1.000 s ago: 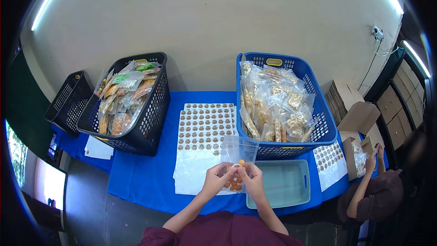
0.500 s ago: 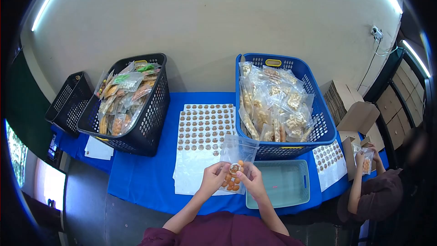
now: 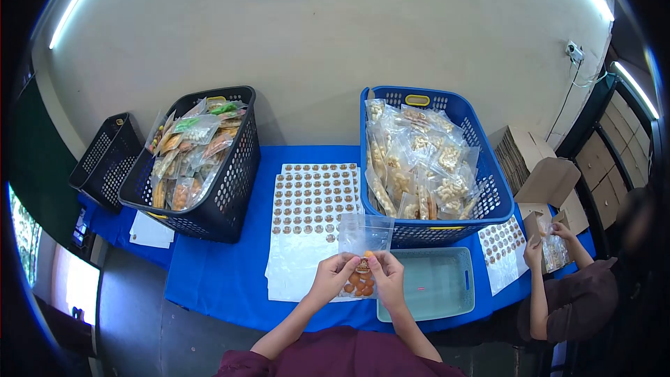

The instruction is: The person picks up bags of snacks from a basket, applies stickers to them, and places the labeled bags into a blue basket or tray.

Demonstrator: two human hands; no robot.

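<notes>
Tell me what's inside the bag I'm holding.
Round orange pieces show inside the clear bag; the left hand, right hand and sticker hide whatever lies behind them.

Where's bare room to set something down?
Blue cloth between the full black basket and large sticker sheets; also most of the green tray. Crowded: front centre, with left hand and right hand on the pouch; right end, with another sticker sheet and an open box.

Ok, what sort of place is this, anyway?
Probably a snack-packing room, though I can't be certain: a blue basket heaped with snack bags, a sticker sheet on the table, and stacked cardboard beyond.
</notes>
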